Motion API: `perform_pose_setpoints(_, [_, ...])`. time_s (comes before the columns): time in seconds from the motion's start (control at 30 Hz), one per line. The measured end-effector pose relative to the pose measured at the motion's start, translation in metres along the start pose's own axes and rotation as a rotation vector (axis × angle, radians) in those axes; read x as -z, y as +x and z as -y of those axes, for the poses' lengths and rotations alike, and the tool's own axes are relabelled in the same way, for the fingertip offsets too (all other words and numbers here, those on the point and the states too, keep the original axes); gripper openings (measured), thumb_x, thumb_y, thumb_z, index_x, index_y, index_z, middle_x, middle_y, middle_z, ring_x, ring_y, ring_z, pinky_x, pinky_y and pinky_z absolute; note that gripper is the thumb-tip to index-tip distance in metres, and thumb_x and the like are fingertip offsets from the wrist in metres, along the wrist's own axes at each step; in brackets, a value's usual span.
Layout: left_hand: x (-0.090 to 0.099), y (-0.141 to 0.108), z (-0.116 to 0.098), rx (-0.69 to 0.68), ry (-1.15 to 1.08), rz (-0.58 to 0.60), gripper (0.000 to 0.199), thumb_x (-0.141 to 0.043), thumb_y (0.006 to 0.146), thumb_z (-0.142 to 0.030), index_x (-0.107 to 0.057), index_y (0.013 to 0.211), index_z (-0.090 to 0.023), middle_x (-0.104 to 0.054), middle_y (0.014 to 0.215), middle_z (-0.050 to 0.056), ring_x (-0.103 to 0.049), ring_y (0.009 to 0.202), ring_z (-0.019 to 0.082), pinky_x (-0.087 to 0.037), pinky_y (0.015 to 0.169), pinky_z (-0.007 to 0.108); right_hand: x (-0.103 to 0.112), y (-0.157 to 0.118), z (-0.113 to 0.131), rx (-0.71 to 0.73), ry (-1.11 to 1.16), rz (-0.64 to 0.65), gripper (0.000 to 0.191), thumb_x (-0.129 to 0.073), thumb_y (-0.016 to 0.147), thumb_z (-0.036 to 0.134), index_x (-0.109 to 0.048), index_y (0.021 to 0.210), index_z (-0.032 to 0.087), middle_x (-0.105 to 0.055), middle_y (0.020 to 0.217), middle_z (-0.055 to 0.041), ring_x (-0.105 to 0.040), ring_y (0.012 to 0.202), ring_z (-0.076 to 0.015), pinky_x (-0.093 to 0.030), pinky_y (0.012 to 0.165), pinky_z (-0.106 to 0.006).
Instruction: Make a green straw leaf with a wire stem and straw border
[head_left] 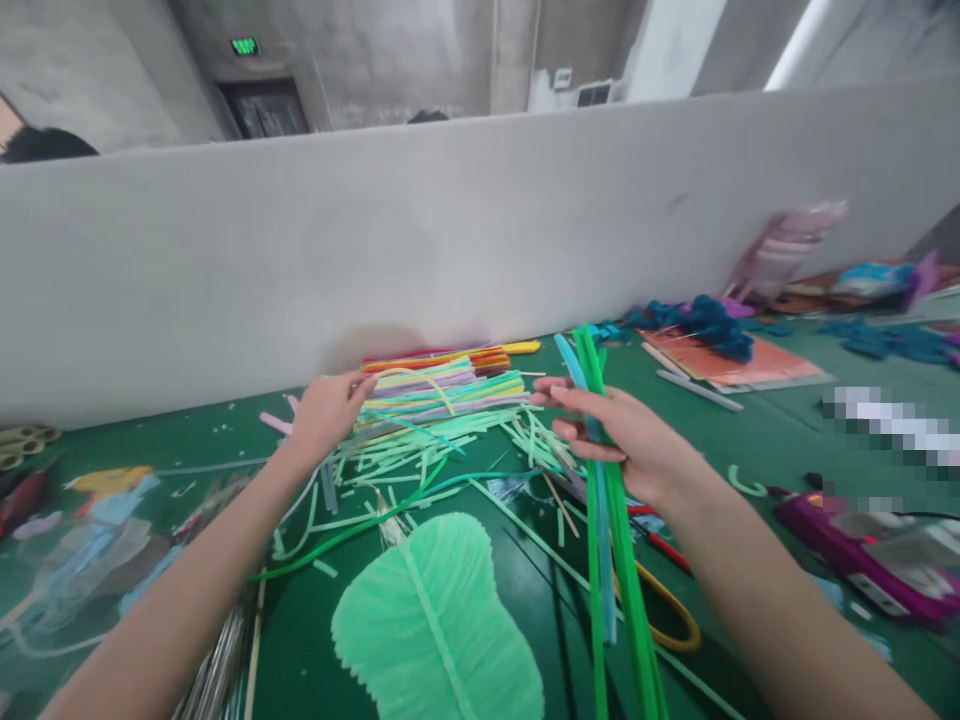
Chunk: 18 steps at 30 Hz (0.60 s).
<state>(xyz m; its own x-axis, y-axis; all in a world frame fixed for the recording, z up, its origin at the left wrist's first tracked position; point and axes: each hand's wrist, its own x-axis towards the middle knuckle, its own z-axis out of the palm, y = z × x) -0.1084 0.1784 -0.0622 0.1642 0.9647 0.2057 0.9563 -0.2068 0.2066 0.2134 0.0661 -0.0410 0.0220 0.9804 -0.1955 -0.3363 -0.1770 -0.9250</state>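
Observation:
My right hand (626,440) is wrapped round a bundle of long green pipe cleaners (634,600) and some light blue pipe cleaners (602,540), held upright above the table. At the back, the fingers of my left hand (330,415) pinch at the left end of a stack of pastel pipe cleaners (450,395); a pale yellow one arcs out from the fingertips. Closer to me lies a large mint-green fuzzy leaf (442,620) with a raised midrib. Mint-green cut pieces (412,455) are scattered between the stack and the leaf.
A white partition (450,240) stands behind the table. Left are a yellow glue gun (112,480) and thin wires (221,660). Right are orange-handled scissors (686,625), a purple power strip (862,570), an orange sheet (765,362) and dark blue fuzzy pieces (709,325).

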Motion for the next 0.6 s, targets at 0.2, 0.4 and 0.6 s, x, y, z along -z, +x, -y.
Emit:
perform_pose_setpoints(0.2, [-0.033, 0.055, -0.007, -0.013, 0.052, 0.027, 0.036, -0.062, 0.094, -0.036, -0.060, 0.125, -0.017, -0.063, 0.125, 0.010, -0.065, 0.105, 0.025, -0.056, 0.087, 0.045, 0.017, -0.007, -0.027, -0.151, 0.126, -0.013, 0.015, -0.066, 0.086, 0.021, -0.068, 0.097, 0.011, -0.062, 0.069, -0.0013, -0.032, 0.037, 0.0017, -0.014, 0.031, -0.009])
perform_pose_setpoints(0.4, [-0.051, 0.078, 0.000, 0.031, 0.179, -0.033, 0.037, -0.062, 0.094, -0.035, -0.059, 0.126, -0.017, -0.062, 0.127, 0.010, -0.064, 0.107, 0.024, -0.056, 0.088, 0.046, 0.016, -0.017, -0.033, -0.177, 0.168, 0.001, 0.015, -0.066, 0.085, 0.021, -0.067, 0.096, 0.011, -0.063, 0.071, -0.0020, -0.035, 0.037, 0.0014, -0.013, 0.031, -0.010])
perform_pose_setpoints(0.6, [-0.071, 0.093, -0.020, -0.183, 0.202, 0.060, 0.037, -0.062, 0.094, -0.035, -0.059, 0.126, -0.017, -0.061, 0.128, 0.011, -0.064, 0.107, 0.025, -0.055, 0.089, 0.046, 0.011, -0.020, -0.044, -0.165, 0.104, 0.063, 0.016, -0.065, 0.087, 0.026, -0.068, 0.094, 0.012, -0.067, 0.086, -0.0054, -0.041, 0.041, 0.0015, -0.014, 0.032, -0.011])
